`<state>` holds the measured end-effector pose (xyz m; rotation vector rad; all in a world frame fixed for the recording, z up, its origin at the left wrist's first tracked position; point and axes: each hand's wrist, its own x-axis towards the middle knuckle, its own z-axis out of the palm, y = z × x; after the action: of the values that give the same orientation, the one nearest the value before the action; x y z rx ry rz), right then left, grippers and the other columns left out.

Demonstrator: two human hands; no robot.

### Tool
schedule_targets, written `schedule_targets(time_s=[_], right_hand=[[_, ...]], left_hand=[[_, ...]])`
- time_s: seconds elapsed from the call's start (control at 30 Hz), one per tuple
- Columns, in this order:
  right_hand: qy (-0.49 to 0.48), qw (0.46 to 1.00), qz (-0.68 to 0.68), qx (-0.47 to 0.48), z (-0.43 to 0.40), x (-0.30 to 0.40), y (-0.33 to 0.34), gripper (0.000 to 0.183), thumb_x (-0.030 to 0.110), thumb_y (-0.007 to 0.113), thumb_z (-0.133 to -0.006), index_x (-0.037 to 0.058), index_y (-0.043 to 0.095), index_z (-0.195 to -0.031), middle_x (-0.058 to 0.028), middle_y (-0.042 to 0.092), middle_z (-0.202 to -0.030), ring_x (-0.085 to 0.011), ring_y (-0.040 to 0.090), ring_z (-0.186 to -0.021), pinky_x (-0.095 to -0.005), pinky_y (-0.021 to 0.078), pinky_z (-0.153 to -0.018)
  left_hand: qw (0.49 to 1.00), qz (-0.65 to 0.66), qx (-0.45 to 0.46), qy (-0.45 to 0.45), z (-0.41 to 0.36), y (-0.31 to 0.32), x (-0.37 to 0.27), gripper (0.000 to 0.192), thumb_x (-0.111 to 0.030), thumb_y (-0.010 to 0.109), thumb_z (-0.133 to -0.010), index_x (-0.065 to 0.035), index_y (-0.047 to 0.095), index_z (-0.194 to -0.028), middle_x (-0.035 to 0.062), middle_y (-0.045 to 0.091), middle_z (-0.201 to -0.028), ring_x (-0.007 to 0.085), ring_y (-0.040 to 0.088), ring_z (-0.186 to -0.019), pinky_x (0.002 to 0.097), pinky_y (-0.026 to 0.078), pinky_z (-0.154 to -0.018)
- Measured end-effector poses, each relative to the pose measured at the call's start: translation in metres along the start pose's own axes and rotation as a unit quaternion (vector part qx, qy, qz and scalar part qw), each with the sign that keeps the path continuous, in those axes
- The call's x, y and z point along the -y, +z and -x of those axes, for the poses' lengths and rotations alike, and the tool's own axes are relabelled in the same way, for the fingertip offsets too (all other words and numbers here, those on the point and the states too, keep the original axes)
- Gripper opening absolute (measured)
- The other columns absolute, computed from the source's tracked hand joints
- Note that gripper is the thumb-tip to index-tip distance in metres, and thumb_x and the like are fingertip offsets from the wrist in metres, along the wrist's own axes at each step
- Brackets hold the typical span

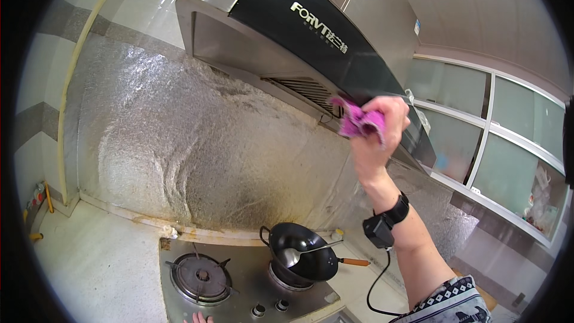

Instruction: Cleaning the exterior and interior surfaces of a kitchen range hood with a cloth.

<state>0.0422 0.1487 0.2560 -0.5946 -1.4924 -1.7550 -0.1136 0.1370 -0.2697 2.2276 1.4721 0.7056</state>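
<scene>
My right hand (pixel 385 121) is raised and closed around a crumpled purple cloth (pixel 362 121). Cloth and hand are at the lower front edge of a range hood (pixel 309 31), which has a dark glass front; exact contact is hard to make out. Just left of the cloth, the hood's slatted grille (pixel 305 92) shows on its underside. Only the fingers of my left hand (pixel 198 318) enter at the bottom edge, spread at the front of the steel gas stove (pixel 244 273), with nothing seen in them.
On the right burner sits a black wok (pixel 320 251) with a metal ladle (pixel 291 256) inside; its wooden handle (pixel 355 262) points right. The left burner (pixel 202 276) is uncovered. A foil-like sheet (pixel 202 152) covers the wall. Frosted-glass cabinets (pixel 453 116) hang right. A cable (pixel 374 298) trails from my wristband.
</scene>
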Motion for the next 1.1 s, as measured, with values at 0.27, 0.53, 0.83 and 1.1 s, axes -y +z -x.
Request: schedule_targets(time_s=[0.27,0.53,0.83,1.1], right_hand=[[-0.004,1.0,0.01,0.005,0.004,0.001,-0.003,0.034,-0.001,0.067,-0.051,0.0131,0.05,-0.076,0.0001,0.049,-0.073,-0.0187,0.046,-0.073,-0.0304,0.0264,-0.069],[-0.016,1.0,-0.02,0.008,-0.022,0.031,0.021,0.034,0.001,0.067,-0.049,0.014,0.05,-0.076,-0.0003,0.049,-0.075,-0.0191,0.046,-0.076,-0.0307,0.0262,-0.069],[-0.018,1.0,-0.01,0.001,-0.008,0.011,0.007,0.036,0.002,0.069,-0.048,0.0136,0.05,-0.075,-0.0005,0.048,-0.073,-0.0196,0.047,-0.074,-0.0308,0.0261,-0.069],[0.018,1.0,0.007,-0.003,0.0,0.01,0.002,0.033,0.0,0.068,-0.051,0.0131,0.049,-0.074,-0.0007,0.048,-0.072,-0.0194,0.047,-0.073,-0.0308,0.0269,-0.068]], left_hand=[[1.0,0.012,-0.009,-0.006,0.003,0.001,0.005,0.066,-0.051,0.048,-0.079,0.0002,0.046,-0.121,0.0186,0.033,-0.135,0.0316,0.019,-0.13,0.0544,0.001,-0.106],[1.0,0.003,-0.009,0.0,0.003,0.002,0.002,0.066,-0.051,0.048,-0.079,-0.0002,0.046,-0.122,0.0186,0.033,-0.135,0.0315,0.019,-0.131,0.0542,0.002,-0.107],[1.0,-0.006,-0.01,0.008,0.004,0.002,0.001,0.068,-0.053,0.046,-0.079,-0.0006,0.045,-0.122,0.0179,0.034,-0.135,0.0312,0.019,-0.131,0.0547,0.0,-0.106],[1.0,-0.012,-0.01,-0.008,0.005,0.0,0.003,0.068,-0.054,0.045,-0.079,-0.0011,0.045,-0.123,0.0172,0.034,-0.136,0.0298,0.018,-0.131,0.0542,-0.001,-0.106]])
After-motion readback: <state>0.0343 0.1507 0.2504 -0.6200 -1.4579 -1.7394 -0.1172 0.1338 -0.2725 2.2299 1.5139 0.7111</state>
